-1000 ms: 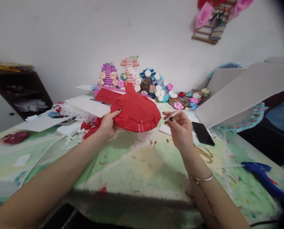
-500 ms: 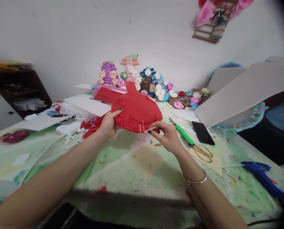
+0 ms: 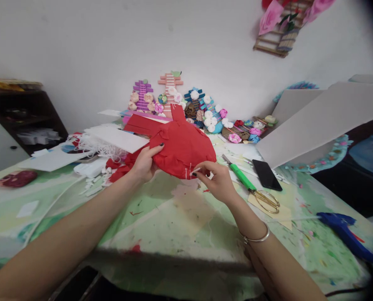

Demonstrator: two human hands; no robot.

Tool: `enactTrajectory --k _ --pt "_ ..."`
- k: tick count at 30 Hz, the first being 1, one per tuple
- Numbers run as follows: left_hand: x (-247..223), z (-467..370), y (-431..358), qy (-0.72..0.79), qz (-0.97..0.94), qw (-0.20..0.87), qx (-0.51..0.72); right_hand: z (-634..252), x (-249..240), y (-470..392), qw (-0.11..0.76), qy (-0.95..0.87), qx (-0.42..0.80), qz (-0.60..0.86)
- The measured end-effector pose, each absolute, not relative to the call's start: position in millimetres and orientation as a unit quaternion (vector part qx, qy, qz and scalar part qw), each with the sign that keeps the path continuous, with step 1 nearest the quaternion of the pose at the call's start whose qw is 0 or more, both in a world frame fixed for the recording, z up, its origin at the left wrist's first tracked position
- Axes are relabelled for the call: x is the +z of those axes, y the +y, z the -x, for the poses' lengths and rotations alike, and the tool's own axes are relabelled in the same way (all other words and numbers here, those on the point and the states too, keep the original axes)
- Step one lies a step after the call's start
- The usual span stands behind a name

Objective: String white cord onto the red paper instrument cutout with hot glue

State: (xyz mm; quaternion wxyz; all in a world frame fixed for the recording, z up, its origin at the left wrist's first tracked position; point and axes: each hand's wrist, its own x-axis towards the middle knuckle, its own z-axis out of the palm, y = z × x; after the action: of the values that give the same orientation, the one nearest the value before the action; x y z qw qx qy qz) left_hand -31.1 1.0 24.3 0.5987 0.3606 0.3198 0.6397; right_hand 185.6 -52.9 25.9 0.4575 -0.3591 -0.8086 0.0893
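A red cloth-covered craft piece (image 3: 184, 144), rounded with a narrow neck at the top, is held up above the table. My left hand (image 3: 146, 162) grips its left edge, thumb on the face and fingers behind. My right hand (image 3: 216, 177) is closed at the lower right edge, thumb and forefinger pinching a thin white cord (image 3: 197, 169). White strands cross the lower edge beside these fingertips. Part of the right fingers is hidden behind the red piece.
To the right lie a green utility knife (image 3: 242, 177), gold-handled scissors (image 3: 267, 201), a black phone (image 3: 267, 174) and a blue glue gun (image 3: 351, 234). White cord (image 3: 103, 146) and card pile up at left. Decorated craft pieces (image 3: 173, 94) lean against the wall.
The red piece has shifted slightly right and tilted, and my left hand moved with it. My right fingertips have drawn in closer to the white strands on the lower edge.
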Motion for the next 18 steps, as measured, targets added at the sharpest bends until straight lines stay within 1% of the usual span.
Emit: enactTrajectory --k 12,18 --pt "21.9 27.2 -2.2 0.319 -0.408 0.585 0.624 -183.0 23.6 -52.8 0.459 -0.794 0.086 0.388" --pt "20.9 26.6 -3.3 0.301 -0.415 0.590 0.623 -182.8 21.5 -51.0 0.479 -0.784 0.091 0.384"
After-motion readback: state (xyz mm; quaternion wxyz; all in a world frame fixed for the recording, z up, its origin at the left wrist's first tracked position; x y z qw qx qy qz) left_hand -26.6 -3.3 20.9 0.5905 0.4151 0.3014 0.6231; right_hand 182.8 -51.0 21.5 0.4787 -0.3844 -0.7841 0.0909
